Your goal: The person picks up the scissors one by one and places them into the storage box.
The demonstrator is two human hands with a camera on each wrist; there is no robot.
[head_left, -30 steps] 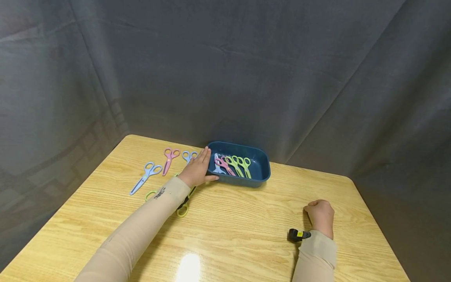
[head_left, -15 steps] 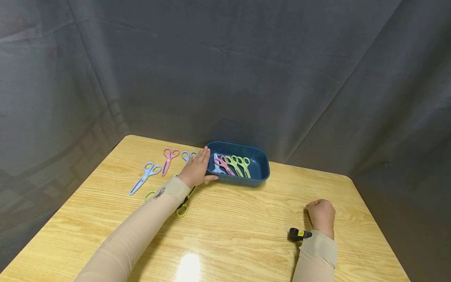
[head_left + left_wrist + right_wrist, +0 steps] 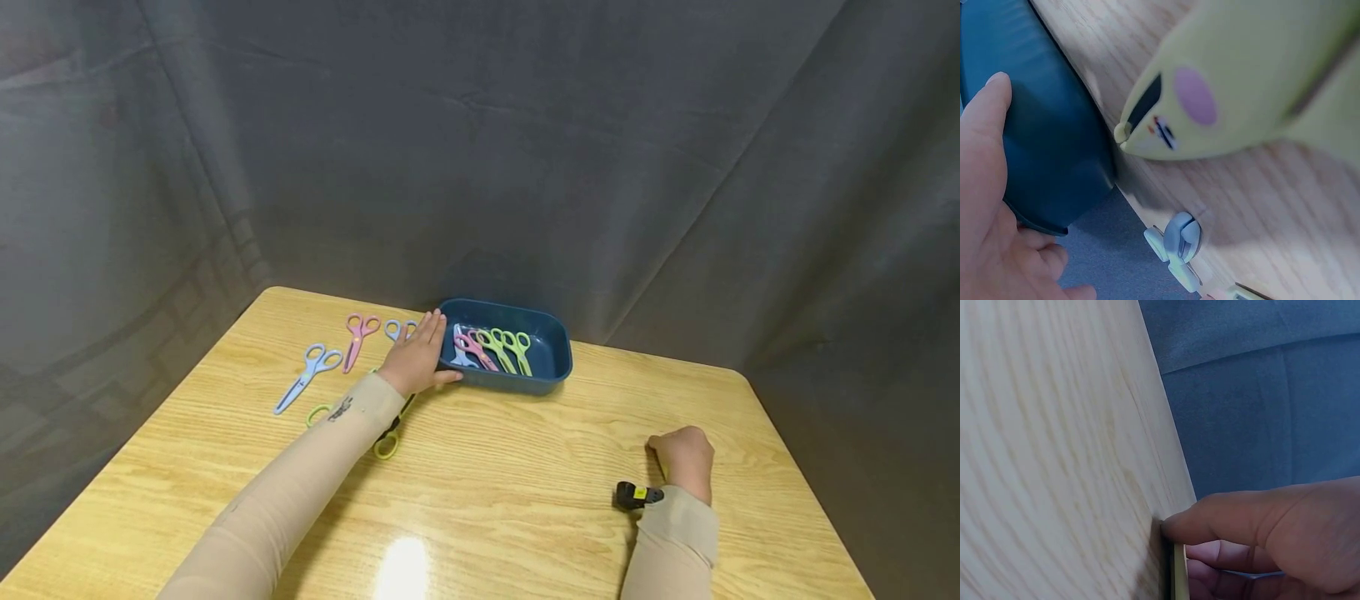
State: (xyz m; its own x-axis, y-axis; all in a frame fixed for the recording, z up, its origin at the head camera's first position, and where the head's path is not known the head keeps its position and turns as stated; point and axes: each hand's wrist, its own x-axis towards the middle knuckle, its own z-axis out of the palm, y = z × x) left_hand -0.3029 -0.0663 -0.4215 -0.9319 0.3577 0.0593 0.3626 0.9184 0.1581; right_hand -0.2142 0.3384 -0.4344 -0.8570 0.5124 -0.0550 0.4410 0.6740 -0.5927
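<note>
My left hand rests against the left end of a dark blue tray, fingers extended along its side and thumb at the front wall. In the left wrist view the thumb lies on the tray wall. Several scissors lie in the tray, among them pink and green ones. My right hand rests on the table, fingers curled. In the right wrist view its thumb and fingers pinch a thin yellow-green strip with a dark edge; its kind is hidden.
Left of the tray lie blue scissors, pink scissors and partly covered blue scissors. Green scissors show under the left forearm, blurred and close in the left wrist view. A grey curtain stands behind the wooden table.
Both hands, the tray and the scissors keep nearly the same places. Only a slight shift of the whole head view shows.
</note>
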